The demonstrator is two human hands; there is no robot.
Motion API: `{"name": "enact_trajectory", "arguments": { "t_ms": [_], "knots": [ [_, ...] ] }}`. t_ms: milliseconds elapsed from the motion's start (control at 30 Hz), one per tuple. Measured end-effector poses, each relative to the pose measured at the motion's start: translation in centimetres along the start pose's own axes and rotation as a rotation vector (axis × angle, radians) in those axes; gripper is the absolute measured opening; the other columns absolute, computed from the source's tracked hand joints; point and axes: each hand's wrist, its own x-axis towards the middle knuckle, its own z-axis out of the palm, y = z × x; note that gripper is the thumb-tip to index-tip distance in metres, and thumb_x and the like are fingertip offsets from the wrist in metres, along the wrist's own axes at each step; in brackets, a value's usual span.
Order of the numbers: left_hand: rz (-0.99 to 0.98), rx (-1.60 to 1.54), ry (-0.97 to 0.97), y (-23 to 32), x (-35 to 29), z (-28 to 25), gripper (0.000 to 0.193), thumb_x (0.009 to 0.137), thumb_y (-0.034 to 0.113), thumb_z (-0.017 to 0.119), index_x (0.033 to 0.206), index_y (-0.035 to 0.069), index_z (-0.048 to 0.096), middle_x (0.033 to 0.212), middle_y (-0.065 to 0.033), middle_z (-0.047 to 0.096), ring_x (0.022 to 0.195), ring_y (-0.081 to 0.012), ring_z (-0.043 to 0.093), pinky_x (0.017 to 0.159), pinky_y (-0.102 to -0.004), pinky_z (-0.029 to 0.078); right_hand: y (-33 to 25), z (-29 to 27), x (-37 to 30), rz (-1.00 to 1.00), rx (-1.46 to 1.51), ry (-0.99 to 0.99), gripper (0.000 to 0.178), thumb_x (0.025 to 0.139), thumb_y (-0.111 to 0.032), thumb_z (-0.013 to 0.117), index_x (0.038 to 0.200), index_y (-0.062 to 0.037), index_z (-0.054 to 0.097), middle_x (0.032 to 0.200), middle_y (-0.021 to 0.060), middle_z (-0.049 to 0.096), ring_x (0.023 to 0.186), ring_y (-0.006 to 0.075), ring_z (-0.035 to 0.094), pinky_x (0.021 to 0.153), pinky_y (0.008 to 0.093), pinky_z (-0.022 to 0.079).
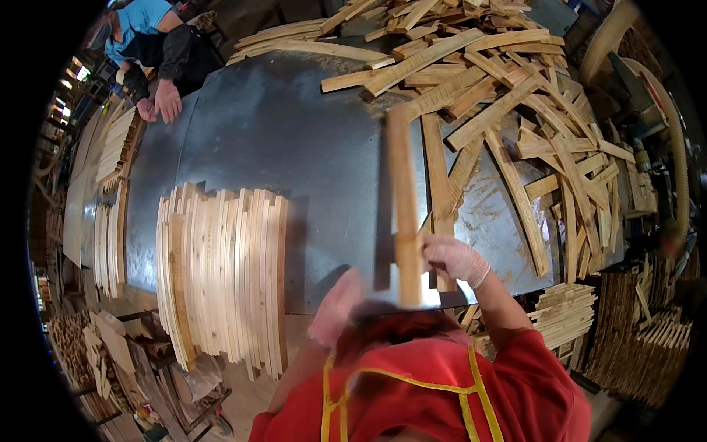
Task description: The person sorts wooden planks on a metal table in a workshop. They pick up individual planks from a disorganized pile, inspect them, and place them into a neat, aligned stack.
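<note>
My right hand [455, 259], in a pale pink glove, grips a long wooden strip [405, 191] near its lower end. The strip is raised in front of me, pointing away, and slightly blurred. By the table's near edge, my left hand [339, 306] in a pink glove is smeared by motion; its fingers look stretched out, with nothing visible in them. Left of it, a row of pale wooden strips [228, 272] stands packed side by side, jutting past the table's near edge. Another loose strip [436, 177] lies just right of the held one.
A heap of loose wooden strips [508, 96] covers the far and right parts of the dark metal table [309, 147]. A co-worker in blue [147, 33] stands at the far left with gloved hands over the table. Stacked strips [563, 317] and a hose [674, 147] are at right.
</note>
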Motion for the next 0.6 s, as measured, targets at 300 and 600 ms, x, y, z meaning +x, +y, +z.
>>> {"name": "enact_trajectory", "arguments": {
  "t_ms": [300, 600],
  "knots": [
    [-0.183, -0.247, 0.222, 2.8, -1.3, 0.2, 0.031, 0.097, 0.012, 0.062, 0.126, 0.002, 0.067, 0.113, -0.0098, 0.075, 0.097, -0.0237, 0.073, 0.085, -0.0363, 0.057, -4.1, -1.4, 7.5, 0.035, -1.436, 0.945, 0.081, 0.079, -0.037, 0.080, 0.149, -0.0057, 0.053, 0.133, 0.0268, 0.063, 0.123, 0.0423, 0.063, 0.106, 0.0500, 0.051],
    [0.011, 0.922, 0.691, -2.9, -11.3, -7.0, 0.019, 0.089, 0.021, 0.066, 0.103, 0.011, 0.058, 0.088, -0.0197, 0.067, 0.082, -0.0460, 0.066, 0.069, -0.0573, 0.051, 6.8, 16.5, 10.9, -0.150, -0.333, 0.384, 0.078, 0.086, -0.011, 0.075, 0.155, -0.0001, 0.038, 0.108, 0.0133, 0.067, 0.092, 0.0202, 0.065, 0.081, 0.0341, 0.056]
  ]
}}
